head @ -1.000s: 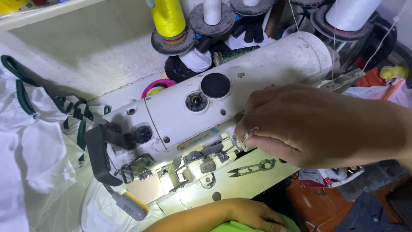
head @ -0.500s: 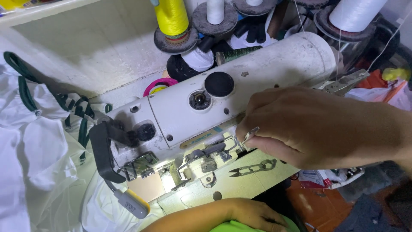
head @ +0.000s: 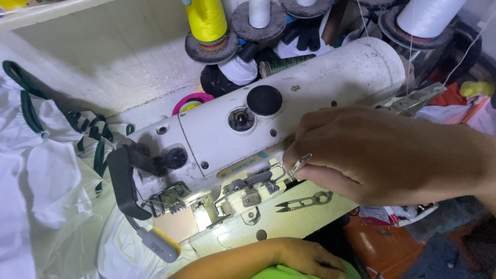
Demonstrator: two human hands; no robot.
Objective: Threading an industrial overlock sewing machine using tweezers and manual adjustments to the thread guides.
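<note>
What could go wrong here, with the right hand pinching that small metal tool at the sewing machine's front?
The right hand works its metal tweezers close to the machine's lit needle area; a slip might nick the fingers. The thread snips lie loose just under that hand and might get knocked. The left hand rests low, near the table edge.

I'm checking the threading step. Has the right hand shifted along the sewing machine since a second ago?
No. The right hand still pinches at the same spot on the sewing machine, above the thread snips.

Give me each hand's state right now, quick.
Left hand: low by the table edge, fingers curled, holding nothing visible.
Right hand: pinched shut on small metal tweezers at the sewing machine.
</note>
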